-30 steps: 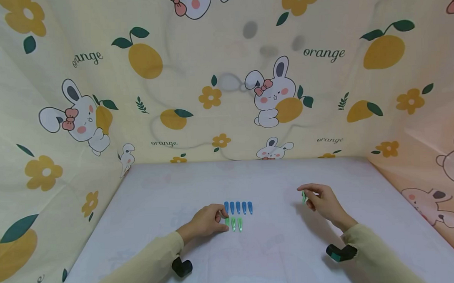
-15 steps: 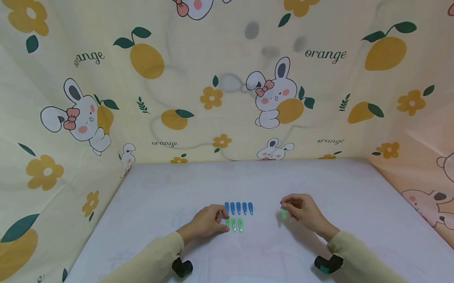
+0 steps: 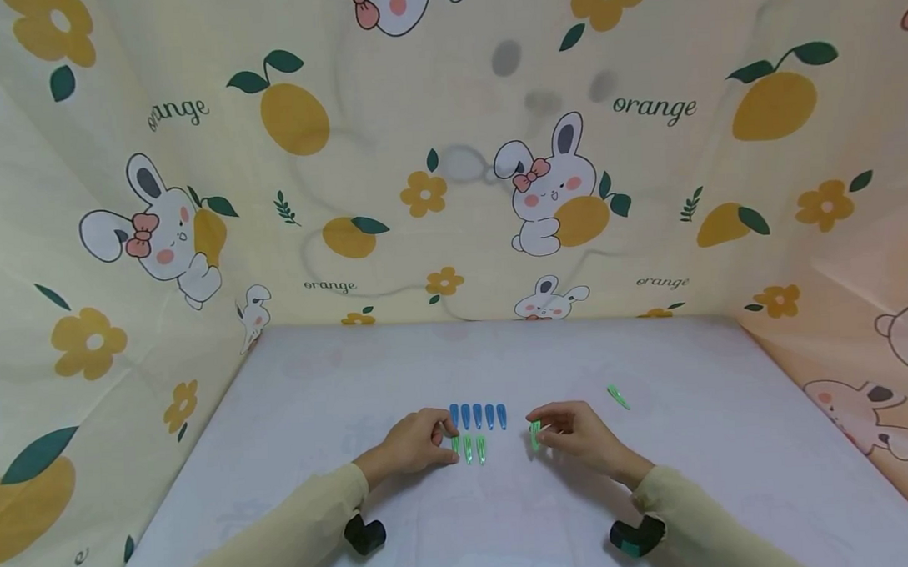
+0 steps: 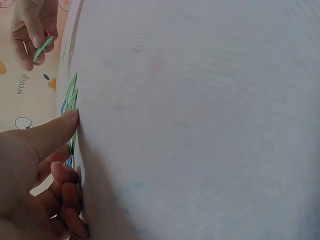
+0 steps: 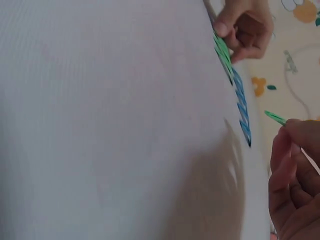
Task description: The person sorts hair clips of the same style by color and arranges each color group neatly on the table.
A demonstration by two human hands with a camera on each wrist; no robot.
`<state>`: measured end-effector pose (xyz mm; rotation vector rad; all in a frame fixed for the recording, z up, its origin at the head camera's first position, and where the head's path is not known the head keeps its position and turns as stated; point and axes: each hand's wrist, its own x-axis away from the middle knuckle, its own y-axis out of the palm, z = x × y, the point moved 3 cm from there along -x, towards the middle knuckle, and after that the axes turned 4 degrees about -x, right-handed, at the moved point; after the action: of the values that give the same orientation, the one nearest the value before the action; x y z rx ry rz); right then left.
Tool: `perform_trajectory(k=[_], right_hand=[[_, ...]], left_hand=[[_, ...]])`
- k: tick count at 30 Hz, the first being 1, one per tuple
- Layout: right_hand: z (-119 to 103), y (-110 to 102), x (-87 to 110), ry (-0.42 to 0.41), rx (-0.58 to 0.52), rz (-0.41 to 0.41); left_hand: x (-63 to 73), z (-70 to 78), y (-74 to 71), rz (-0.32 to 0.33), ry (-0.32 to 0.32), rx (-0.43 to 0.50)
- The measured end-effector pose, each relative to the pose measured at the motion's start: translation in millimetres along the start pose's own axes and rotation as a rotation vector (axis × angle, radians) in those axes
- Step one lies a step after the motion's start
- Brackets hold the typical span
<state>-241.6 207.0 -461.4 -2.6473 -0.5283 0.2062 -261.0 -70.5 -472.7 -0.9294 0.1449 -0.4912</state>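
Blue hair clips (image 3: pixel 477 416) lie in a row on the table, with a shorter row of green hair clips (image 3: pixel 468 450) in front. At the left end of the green row, my left hand (image 3: pixel 414 442) holds one green clip by its two ends, between thumb and index finger; the clip stays on the table. My right hand (image 3: pixel 583 437) pinches another green hair clip (image 3: pixel 535 436) above the table, right of both rows. In the right wrist view this held clip (image 5: pixel 274 117) sticks out from between thumb and fingertip. The other fingers of the left hand are curled beneath.
One loose green hair clip (image 3: pixel 618 397) lies slanted on the table, behind and right of my right hand. The white tabletop (image 3: pixel 507 523) meets a patterned cloth backdrop (image 3: pixel 389 152) at the back and sides.
My right hand has moved left and toward the rows, carrying its green clip. The loose green clip it was covering now shows. My left hand has kept its place.
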Motion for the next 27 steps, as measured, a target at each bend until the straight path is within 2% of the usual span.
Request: perform_trajectory(k=[9, 13, 19, 27], right_hand=[[-3.8, 22.4, -7.6, 0.028, 0.005, -0.025], [-4.9, 30.7, -11.3, 0.01, -0.004, -0.039], [-5.4, 40.3, -16.9, 0.005, -0.057, -0.078], [-3.3, 50.0, -23.8, 0.035, -0.058, -0.118]], left_hand=[[-0.7, -0.1, 0.7, 0.003, -0.003, -0.006], [-1.2, -0.2, 0.7, 0.004, -0.001, -0.003], [-2.0, -0.6, -0.1, -0.005, 0.008, 0.001], [-2.8, -2.5, -0.1, -0.009, 0.02, 0.001]])
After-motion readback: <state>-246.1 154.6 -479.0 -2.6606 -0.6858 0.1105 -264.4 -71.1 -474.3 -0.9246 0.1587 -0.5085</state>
